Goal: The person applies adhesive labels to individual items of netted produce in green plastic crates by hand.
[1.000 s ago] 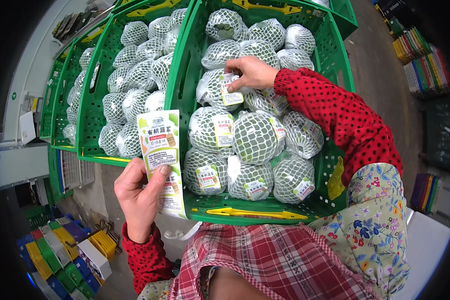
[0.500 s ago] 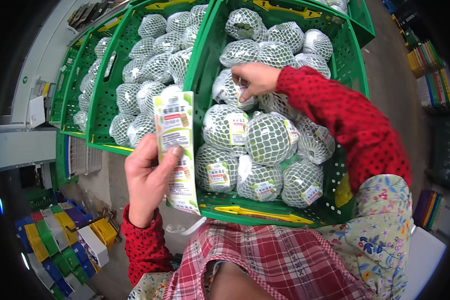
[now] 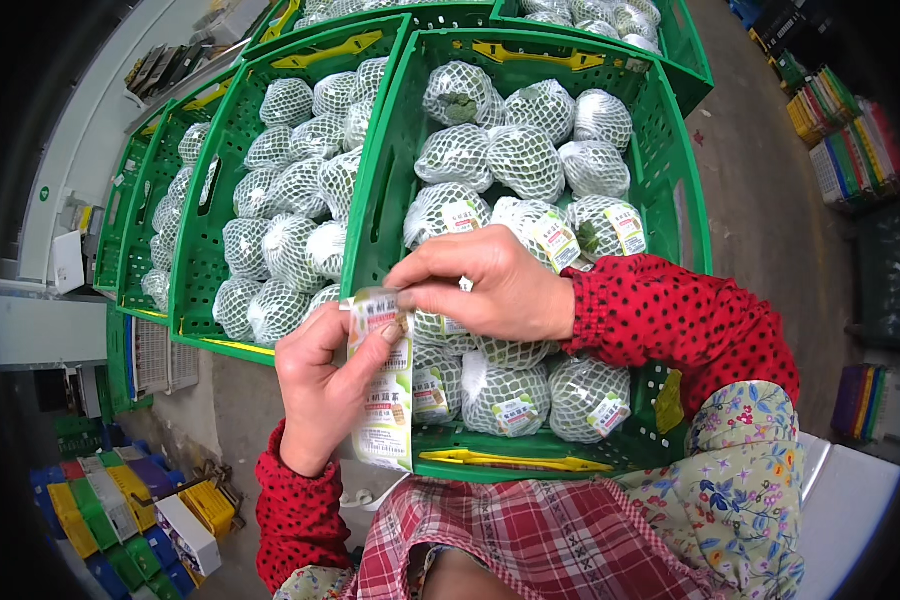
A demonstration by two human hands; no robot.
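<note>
My left hand (image 3: pixel 322 372) pinches a strip of printed labels (image 3: pixel 384 430) upright between thumb and fingers, at the near left of a green crate (image 3: pixel 374 215). My right hand (image 3: pixel 505 288) has its thumb and fingertips closed at the strip's top end, close to the left thumb. The crate holds round green vegetables in white foam netting and clear wrap. Labels show on several in the near rows, such as a netted vegetable (image 3: pixel 505 392) at the front. A farther netted vegetable (image 3: pixel 528 160) shows no label. My right hand and forearm hide part of the middle rows.
A second green crate (image 3: pixel 195 245) of netted vegetables stands left, with another beyond it and more at the back. Yellow handles (image 3: pixel 515 460) sit on the crate ends. Stacked coloured crates (image 3: pixel 120 480) are at lower left; colourful stacks (image 3: pixel 850 140) line the right.
My right hand has left a netted vegetable in the crate and come near to the label strip. The strip sits lower, and another label shows on the vegetables in the middle row.
</note>
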